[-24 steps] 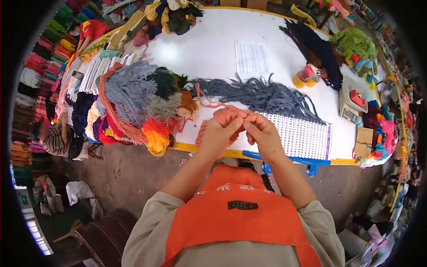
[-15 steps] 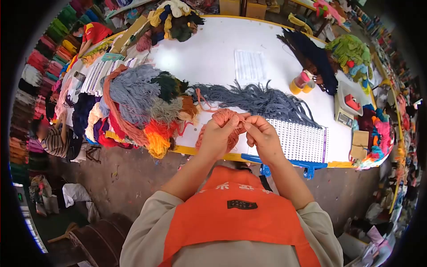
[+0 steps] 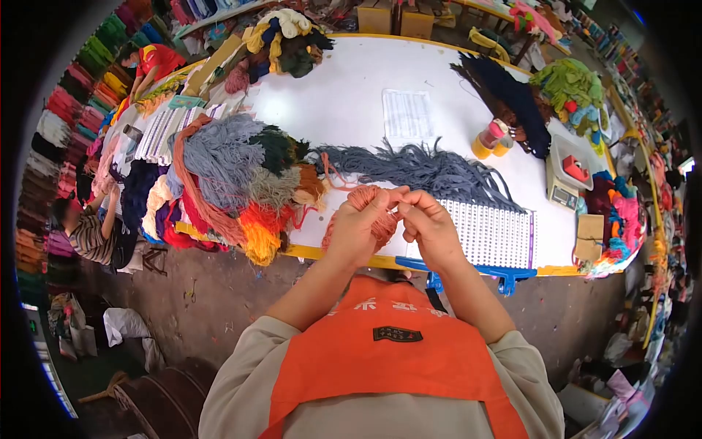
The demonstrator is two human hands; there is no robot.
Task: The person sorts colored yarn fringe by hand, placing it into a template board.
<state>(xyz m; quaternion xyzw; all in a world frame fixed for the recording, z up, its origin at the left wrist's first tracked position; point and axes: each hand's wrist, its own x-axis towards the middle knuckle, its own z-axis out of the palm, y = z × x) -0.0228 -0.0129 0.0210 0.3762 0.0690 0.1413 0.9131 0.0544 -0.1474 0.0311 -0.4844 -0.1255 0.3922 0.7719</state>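
Over the table's front edge, my left hand (image 3: pixel 360 225) is closed around a bundle of salmon-pink yarn (image 3: pixel 363 196), part of which hangs below the fingers. Right beside it, my right hand (image 3: pixel 433 228) is pinched at the bundle's right side, its fingertips meeting those of my left hand; a strand between them is too small to make out. Behind the hands lies a long heap of grey-blue yarn (image 3: pixel 420 170). A white card with rows of small holes (image 3: pixel 486 233) lies to the right, by a blue clamp (image 3: pixel 504 274).
A large multicoloured yarn pile (image 3: pixel 227 164) stands left on the white table (image 3: pixel 344 88). Dark navy yarn (image 3: pixel 515 95), a jar (image 3: pixel 488 139) and a scale with a tray (image 3: pixel 567 175) are at the right. Two other people are at the left, one in red (image 3: pixel 159 60), one in stripes (image 3: pixel 93 235).
My hands stay together at the yarn, with a slight shift of the fingers. The striped-shirt person's arms have moved. The view has shifted slightly.
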